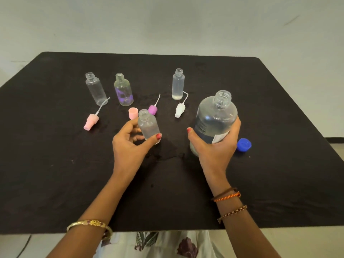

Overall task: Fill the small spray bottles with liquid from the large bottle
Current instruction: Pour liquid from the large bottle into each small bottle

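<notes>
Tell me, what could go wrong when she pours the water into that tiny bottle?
The small bottle in the left hand has a narrow mouth, while the large bottle in the right hand has a wide one, so liquid could splash over onto the black cloth. Three other open bottles, like the purple-marked bottle, stand uncapped just behind, so a bumping hand might tip them.

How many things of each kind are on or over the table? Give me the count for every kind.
Small spray bottles: 4
Large bottle: 1
Spray heads: 3
Pink cap: 1
Blue cap: 1
Total: 10
</notes>
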